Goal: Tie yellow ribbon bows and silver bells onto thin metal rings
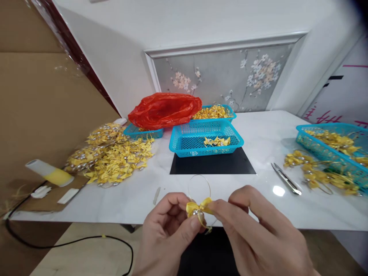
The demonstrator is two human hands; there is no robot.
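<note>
The left hand (169, 232) comes up from below, fingers curled and thumb pressed over the silvery beads, pinching a yellow bow (202, 207) from its left side. The right hand (258, 234) reaches in from the right, back of the hand upward and knuckles bent, its fingertips closed on the bow's right loop. A thin wire ring (209, 186) stands up beyond the bow, between the hands.

On the front wall of the middle blue basket (208, 151) there is a small pale marking, too small to read. The white panel (345, 99) at far right bears pink strokes and black bars.

In view, the bow overlaps the near edge of the white tabletop (258, 130). Beyond it, bare surface runs up to the black mat (212, 165), on whose far part the middle basket sits. More bare surface lies between the mat and the metal cutters (286, 179), which rest near yellow pieces beside the right blue basket (342, 163). A heap of beaded yellow bows (115, 161) bounds the left side.
</note>
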